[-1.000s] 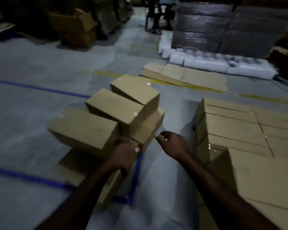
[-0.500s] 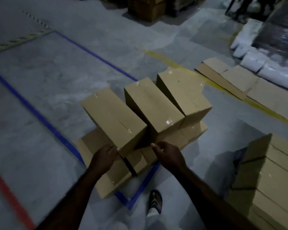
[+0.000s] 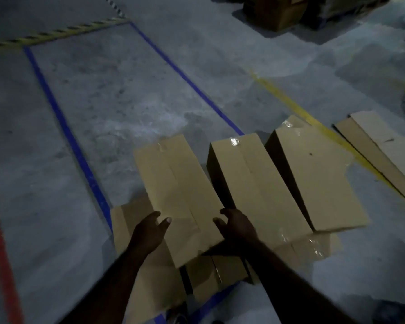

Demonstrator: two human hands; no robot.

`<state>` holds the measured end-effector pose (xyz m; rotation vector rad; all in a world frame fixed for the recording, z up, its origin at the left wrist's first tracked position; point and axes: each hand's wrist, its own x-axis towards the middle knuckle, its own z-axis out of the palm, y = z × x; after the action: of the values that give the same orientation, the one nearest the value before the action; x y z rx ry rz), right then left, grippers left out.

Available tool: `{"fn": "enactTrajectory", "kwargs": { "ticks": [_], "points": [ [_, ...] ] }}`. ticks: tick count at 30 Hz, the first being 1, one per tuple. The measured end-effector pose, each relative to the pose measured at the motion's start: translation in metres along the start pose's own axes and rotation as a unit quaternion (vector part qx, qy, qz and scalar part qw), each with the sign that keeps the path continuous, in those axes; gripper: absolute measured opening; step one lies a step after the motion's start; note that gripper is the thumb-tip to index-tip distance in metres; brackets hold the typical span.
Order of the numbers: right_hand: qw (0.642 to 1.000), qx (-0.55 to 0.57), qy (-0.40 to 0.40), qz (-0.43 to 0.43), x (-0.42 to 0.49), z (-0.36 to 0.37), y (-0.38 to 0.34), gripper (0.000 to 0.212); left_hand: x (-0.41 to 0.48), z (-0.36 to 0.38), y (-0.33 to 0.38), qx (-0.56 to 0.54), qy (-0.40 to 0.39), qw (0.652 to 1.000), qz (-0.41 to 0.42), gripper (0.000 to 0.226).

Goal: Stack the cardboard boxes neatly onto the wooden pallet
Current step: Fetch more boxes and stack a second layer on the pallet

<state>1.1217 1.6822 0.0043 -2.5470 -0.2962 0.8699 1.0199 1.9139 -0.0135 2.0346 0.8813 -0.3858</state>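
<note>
Far left, a red line (image 3: 0,253) runs down the concrete floor (image 3: 131,94), then a blue tape outline (image 3: 66,127) capped by striped hazard tape (image 3: 56,33). Coming in now, the left grip (image 3: 150,232) sits against the left side of the nearest box (image 3: 178,195): fingers spread and fairly straight along the side, thumb lying on the top face. That box is one of three cardboard boxes lying side by side on a lower layer of boxes (image 3: 220,274) on the floor, and its near end overhangs that layer, with shadow underneath. Across to the right grip (image 3: 237,226): thumb on top, fingers curled over the box's right edge, down into the gap beside the middle box (image 3: 255,183). Next along, the third box (image 3: 313,178) sits just beside the middle one. Further right, a yellow floor line (image 3: 313,122) and flattened cardboard (image 3: 379,155) on the floor.
</note>
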Motion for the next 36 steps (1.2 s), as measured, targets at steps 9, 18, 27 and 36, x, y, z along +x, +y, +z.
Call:
{"fn": "enactTrajectory", "kwargs": {
  "ticks": [9, 18, 27, 36],
  "points": [
    [0.997, -0.033, -0.057, -0.043, 0.221, 0.071, 0.038, 0.066, 0.176, 0.075, -0.061, -0.018, 0.041, 0.998, -0.047, 0.078],
    [0.993, -0.004, -0.087, -0.074, 0.193, 0.059, 0.031, 0.09, 0.146, 0.076, -0.07, -0.095, 0.061, 0.993, -0.029, 0.082],
    [0.997, -0.038, -0.027, -0.064, -0.02, -0.072, -0.074, 0.087, -0.037, -0.063, 0.032, 0.006, 0.067, 0.998, 0.002, 0.078],
    [0.985, 0.108, 0.127, -0.035, -0.189, -0.204, -0.081, 0.091, -0.152, -0.147, 0.177, 0.093, 0.042, 0.973, 0.205, 0.079]
  ]
}}
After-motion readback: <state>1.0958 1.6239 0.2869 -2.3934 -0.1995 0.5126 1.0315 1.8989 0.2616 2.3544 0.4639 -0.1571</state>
